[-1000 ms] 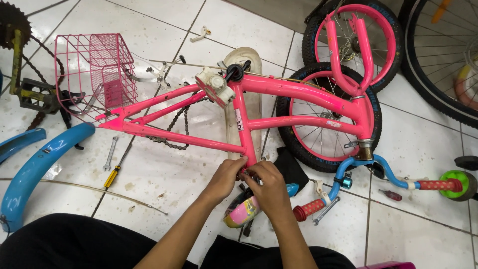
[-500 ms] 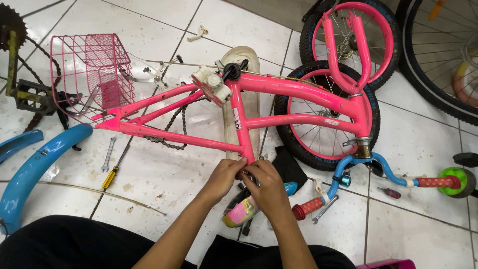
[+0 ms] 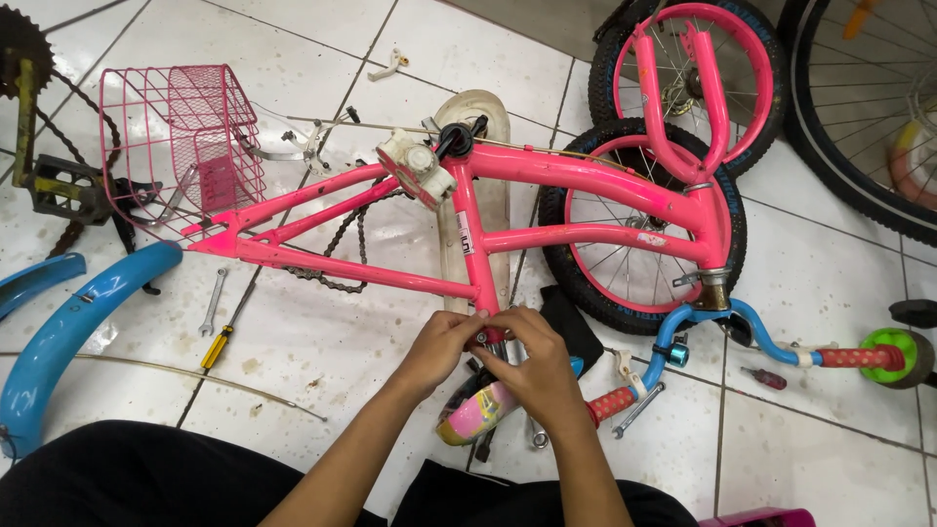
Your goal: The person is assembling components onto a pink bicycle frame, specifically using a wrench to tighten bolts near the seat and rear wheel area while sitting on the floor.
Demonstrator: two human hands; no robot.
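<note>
- Lying flat across the white tiled floor, the small pink steel bicycle frame takes up most of the view, its bottom end pointing at the person and the fork up over a black-tyred wheel with a pink rim.
- Left of that sits a pink wire basket, with a curved blue plastic mudguard below it and a loose greasy chain under the frame tubes.
- Right side has the blue handlebar with red grips, just lying there.
- Both hands are bunched at the frame's bottom end: left hand pinches something small there with its fingertips, right hand curls round close beside it, touching. Can't tell exactly what the part is, the fingers cover it.
- A yellow-handled screwdriver and small silver spanner lie near the mudguard, well out of reach.
- What could bite imo: a tiny part pinched bare-handed could slip and roll off under all that clutter, and the unsupported frame might rock on the wheel if pushed hard.
</note>
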